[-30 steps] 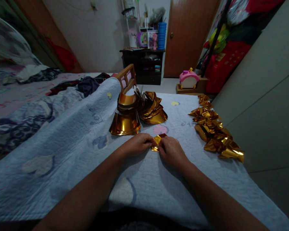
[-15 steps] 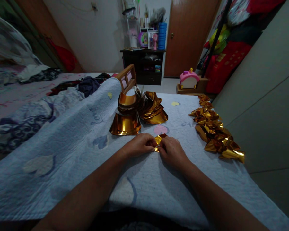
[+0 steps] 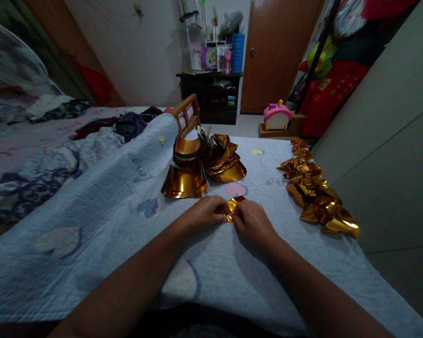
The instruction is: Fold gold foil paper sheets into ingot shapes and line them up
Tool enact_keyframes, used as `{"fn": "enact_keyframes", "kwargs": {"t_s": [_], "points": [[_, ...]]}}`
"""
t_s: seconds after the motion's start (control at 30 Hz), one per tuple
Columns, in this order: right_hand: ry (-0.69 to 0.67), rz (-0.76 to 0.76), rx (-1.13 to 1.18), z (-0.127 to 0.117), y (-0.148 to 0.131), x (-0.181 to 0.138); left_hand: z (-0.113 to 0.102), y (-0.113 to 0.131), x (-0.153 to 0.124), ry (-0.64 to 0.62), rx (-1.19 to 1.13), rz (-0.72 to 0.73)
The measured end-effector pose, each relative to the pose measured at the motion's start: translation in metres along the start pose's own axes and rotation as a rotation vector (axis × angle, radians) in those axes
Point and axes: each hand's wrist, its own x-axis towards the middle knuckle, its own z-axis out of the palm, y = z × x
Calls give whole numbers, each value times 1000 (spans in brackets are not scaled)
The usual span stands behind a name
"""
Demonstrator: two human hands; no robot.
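My left hand (image 3: 204,213) and my right hand (image 3: 252,221) meet over a light blue quilt (image 3: 102,211), both pinching a small folded piece of gold foil paper (image 3: 231,205). Only its upper part shows between the fingertips. Just beyond the hands lies a stack of curved, unfolded gold foil sheets (image 3: 200,165). To the right, along the quilt's edge, runs a row of several folded gold foil pieces (image 3: 313,188).
A grey cabinet wall (image 3: 384,141) rises at the right edge of the quilt. Clothes and a patterned bed cover (image 3: 38,155) lie to the left. A wooden chair back (image 3: 186,113), a pink toy (image 3: 277,116), a dark shelf unit (image 3: 211,96) and a door (image 3: 275,51) stand beyond.
The hands have closed in slightly on the foil piece, so less of its lower edge shows. The view has shifted a little; nothing else moved.
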Motion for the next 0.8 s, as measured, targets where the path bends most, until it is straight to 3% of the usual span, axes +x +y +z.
{"fn": "enact_keyframes", "kwargs": {"t_s": [0.27, 0.47, 0.8], "points": [[13, 22, 29, -1, -1, -2, 1, 5, -1, 23, 64, -13], [-3, -31, -58, -2, -6, -4, 1, 4, -1, 23, 67, 3], [23, 1, -174, -3, -7, -7, 0, 2, -1, -5, 33, 13]]}}
